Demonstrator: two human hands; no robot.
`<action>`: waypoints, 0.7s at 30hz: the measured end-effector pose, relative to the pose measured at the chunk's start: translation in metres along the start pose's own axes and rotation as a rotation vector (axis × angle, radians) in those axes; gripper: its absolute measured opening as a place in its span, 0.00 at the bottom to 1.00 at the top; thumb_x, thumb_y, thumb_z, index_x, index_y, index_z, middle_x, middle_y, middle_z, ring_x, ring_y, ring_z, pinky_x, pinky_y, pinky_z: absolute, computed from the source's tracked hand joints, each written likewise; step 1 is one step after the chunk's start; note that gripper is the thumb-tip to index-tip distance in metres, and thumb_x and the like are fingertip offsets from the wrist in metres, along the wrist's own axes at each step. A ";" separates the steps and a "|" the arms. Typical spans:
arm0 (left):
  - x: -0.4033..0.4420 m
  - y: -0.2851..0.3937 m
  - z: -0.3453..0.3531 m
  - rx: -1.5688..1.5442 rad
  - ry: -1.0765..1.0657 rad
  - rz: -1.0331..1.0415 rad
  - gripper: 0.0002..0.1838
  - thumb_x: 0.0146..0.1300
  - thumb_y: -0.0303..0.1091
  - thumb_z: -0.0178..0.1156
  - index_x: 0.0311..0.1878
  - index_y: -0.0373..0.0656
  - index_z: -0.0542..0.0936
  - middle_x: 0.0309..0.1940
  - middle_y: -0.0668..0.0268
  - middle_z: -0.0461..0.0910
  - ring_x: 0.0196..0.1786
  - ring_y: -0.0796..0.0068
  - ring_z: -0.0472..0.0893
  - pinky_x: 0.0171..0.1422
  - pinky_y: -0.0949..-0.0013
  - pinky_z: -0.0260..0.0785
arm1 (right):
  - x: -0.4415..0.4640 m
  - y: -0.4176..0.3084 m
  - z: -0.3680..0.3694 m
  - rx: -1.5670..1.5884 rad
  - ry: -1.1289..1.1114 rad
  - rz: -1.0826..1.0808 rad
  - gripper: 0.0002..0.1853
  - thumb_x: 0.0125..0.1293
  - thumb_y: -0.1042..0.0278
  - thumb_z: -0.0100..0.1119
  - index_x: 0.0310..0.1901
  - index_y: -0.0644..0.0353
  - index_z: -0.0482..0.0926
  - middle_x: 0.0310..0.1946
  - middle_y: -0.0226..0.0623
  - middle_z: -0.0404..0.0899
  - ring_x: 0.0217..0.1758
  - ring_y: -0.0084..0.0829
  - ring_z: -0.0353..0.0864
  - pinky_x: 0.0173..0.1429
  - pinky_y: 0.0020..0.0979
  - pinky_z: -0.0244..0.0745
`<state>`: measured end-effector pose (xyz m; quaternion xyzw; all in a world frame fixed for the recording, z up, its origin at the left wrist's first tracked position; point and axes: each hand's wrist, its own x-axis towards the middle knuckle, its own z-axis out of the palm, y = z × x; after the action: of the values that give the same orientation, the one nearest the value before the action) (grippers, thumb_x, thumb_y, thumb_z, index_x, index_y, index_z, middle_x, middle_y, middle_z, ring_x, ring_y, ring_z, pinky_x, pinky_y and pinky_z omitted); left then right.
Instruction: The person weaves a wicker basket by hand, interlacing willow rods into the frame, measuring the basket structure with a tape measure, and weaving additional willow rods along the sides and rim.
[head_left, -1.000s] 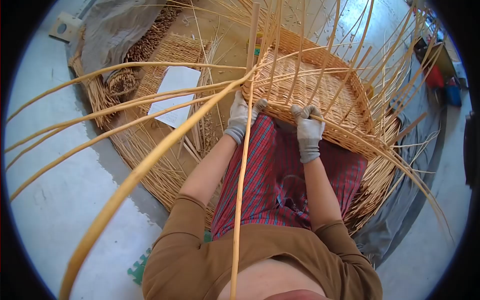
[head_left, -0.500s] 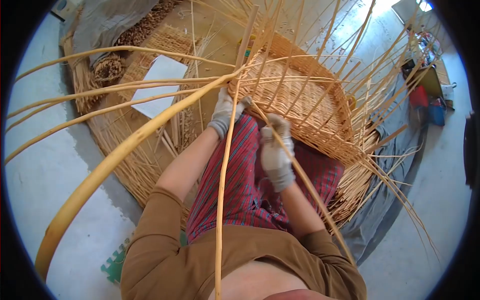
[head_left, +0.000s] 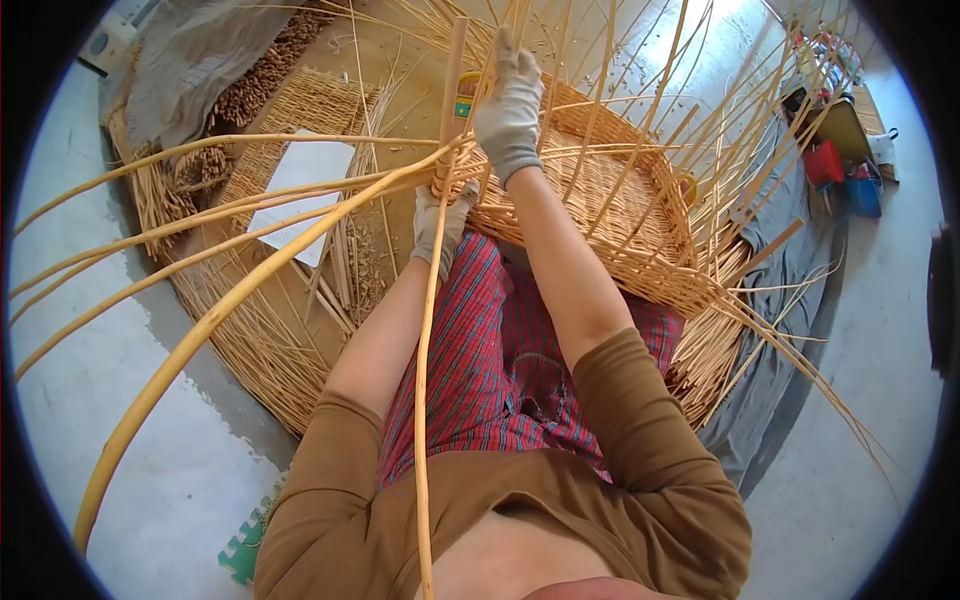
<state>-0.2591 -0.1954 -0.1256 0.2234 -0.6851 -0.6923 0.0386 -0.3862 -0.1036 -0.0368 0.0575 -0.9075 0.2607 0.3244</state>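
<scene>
A shallow wicker basket (head_left: 615,170) lies tilted across my lap, with tall upright rods along its sides. My left hand (head_left: 443,220), in a pale work glove, is closed on the basket's near left corner, below a thick upright stake (head_left: 453,80). Several long rods fan out leftward from that corner, among them a thick curved one (head_left: 190,340). Another willow rod (head_left: 424,400) runs down toward my chest. My right hand (head_left: 510,105), gloved too, is raised above the basket's left side. Its fingers are closed around a willow rod among the uprights, partly hidden by the glove.
Bundles of cut rods (head_left: 250,340) lie on the floor at left, and more (head_left: 705,370) at right on a grey cloth (head_left: 765,300). White paper (head_left: 300,195) rests by a woven mat (head_left: 320,110). Red and blue containers (head_left: 823,165) stand far right.
My right hand has moved up and away from my lap to the uprights. The rod slanting down past my right forearm no longer lies there. The basket has shifted slightly left.
</scene>
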 end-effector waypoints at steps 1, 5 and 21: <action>0.001 0.003 -0.001 0.066 -0.009 -0.043 0.38 0.55 0.40 0.77 0.65 0.40 0.67 0.57 0.60 0.79 0.56 0.66 0.79 0.62 0.67 0.71 | 0.009 0.001 0.003 0.003 0.000 0.001 0.46 0.59 0.81 0.57 0.79 0.41 0.52 0.67 0.48 0.62 0.53 0.45 0.78 0.59 0.39 0.76; -0.001 0.003 0.000 0.061 0.014 -0.054 0.39 0.55 0.40 0.77 0.65 0.40 0.67 0.58 0.60 0.78 0.57 0.67 0.78 0.62 0.68 0.71 | 0.039 -0.005 0.005 1.029 0.258 0.360 0.34 0.70 0.62 0.63 0.75 0.45 0.61 0.56 0.36 0.70 0.34 0.23 0.74 0.35 0.25 0.76; -0.082 0.026 -0.025 0.170 -0.421 0.541 0.17 0.74 0.26 0.52 0.64 0.36 0.70 0.56 0.55 0.78 0.46 0.71 0.80 0.58 0.68 0.74 | -0.157 0.050 -0.150 1.267 0.221 0.386 0.15 0.79 0.69 0.44 0.64 0.56 0.62 0.32 0.30 0.74 0.35 0.27 0.79 0.46 0.28 0.78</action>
<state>-0.1827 -0.1908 -0.0787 -0.1113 -0.7677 -0.6283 0.0596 -0.1932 0.0056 -0.0582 0.0463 -0.5344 0.8008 0.2665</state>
